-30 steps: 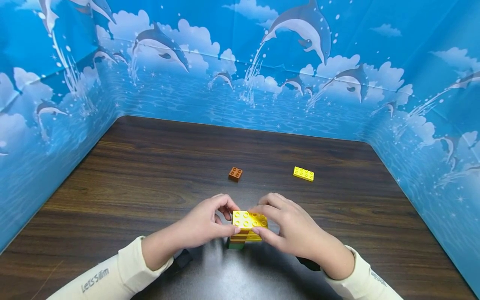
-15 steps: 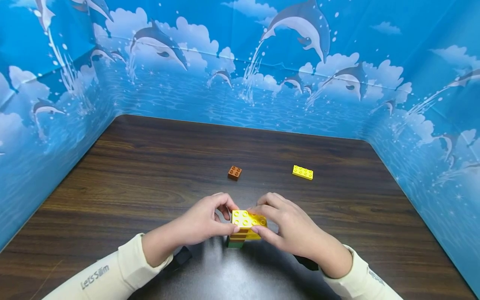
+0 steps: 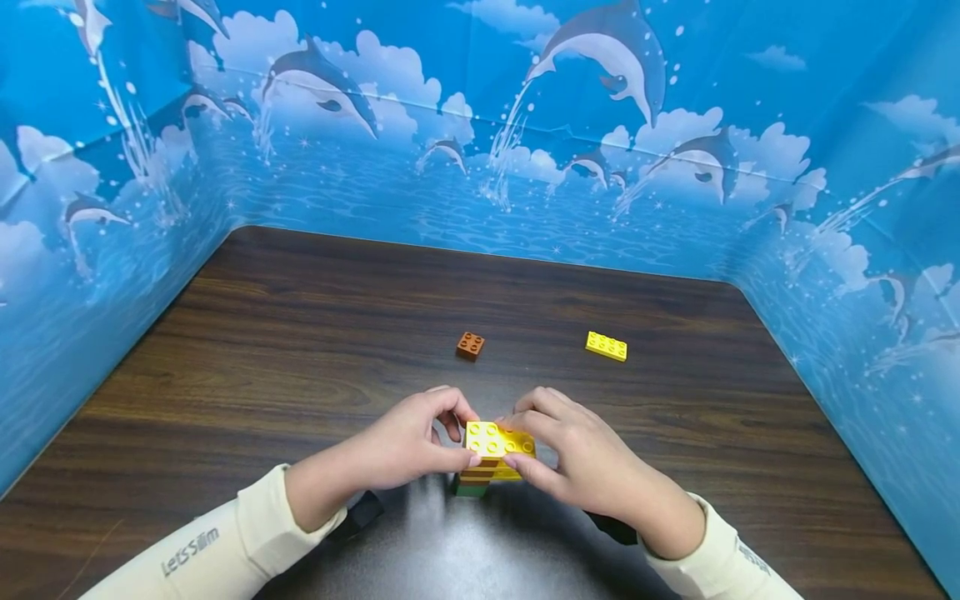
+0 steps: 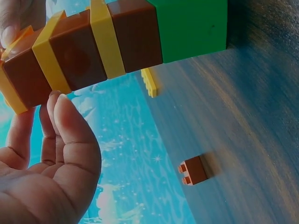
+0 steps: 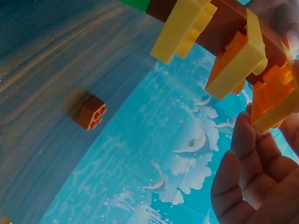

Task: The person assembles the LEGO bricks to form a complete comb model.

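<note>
1. Head view: the tower (image 3: 472, 490) stands upright on the bench (image 3: 315, 333), nearer the person than the loose brown brick (image 3: 470, 345) and loose yellow plate (image 3: 607, 346). It could tip toward the person's right, I judge, if pressure falls on the jutting part of the top plate (image 3: 487, 439). The left grip (image 3: 405, 442) pinches that plate's left end between thumb and fingers; the right grip (image 3: 585, 450) pinches its right end, gap only plate-wide.

2. Left wrist view: brown bricks and yellow plates alternate above the green base. An uneven squeeze could skew the upper layers, as the fingers bear on one side near the top. Whether the top plate is fully seated, I cannot tell.

3. Right wrist view: three yellow plates overhang the same way with nothing propping them. Lifting the outer end could lever the top one loose; the right fingertips touch it there.
</note>
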`<state>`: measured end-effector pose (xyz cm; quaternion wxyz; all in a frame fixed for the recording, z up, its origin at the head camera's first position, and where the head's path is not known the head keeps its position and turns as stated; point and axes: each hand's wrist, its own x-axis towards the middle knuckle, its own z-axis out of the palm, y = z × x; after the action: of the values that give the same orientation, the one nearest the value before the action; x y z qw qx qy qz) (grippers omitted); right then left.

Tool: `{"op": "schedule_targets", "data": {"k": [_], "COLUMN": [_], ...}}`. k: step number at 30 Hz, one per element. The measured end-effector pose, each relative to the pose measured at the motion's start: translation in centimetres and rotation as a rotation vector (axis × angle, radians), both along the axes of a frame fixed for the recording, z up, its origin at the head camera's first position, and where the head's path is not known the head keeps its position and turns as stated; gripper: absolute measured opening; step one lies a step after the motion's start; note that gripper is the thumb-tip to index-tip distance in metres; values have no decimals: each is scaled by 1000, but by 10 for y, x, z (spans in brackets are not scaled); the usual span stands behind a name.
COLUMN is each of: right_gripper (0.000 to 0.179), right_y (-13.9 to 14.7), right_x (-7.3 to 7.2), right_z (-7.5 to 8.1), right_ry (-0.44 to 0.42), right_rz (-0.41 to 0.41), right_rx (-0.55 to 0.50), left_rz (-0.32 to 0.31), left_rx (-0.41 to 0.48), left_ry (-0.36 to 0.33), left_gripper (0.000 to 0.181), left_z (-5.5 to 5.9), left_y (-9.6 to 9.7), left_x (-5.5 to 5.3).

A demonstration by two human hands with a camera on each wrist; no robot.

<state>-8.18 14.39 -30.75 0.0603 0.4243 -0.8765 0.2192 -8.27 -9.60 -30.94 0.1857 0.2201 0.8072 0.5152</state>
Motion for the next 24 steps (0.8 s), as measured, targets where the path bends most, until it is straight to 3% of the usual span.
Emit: {"op": "schedule_targets", "data": {"k": [13, 17, 20, 24], "right_gripper": [33, 33, 34, 35], "right_y": [1, 1, 1, 0], "right_x": [-1, -2, -1, 0], "right_z": [1, 1, 2, 4], "right_ry": [-57, -70, -87, -117], "right_rz": [-1, -7, -20, -34], "right_rx": [-36, -32, -20, -4], "left_rz": [-14, -22, 30, 145], "left_rx": [17, 31, 46, 51], "left_ry": [-23, -50, -66, -67], "left_gripper": [30, 33, 35, 35], "left_z": [0, 1, 3, 0], "left_y": [0, -4, -10, -17], "left_x": [-2, -8, -17, -36]}}
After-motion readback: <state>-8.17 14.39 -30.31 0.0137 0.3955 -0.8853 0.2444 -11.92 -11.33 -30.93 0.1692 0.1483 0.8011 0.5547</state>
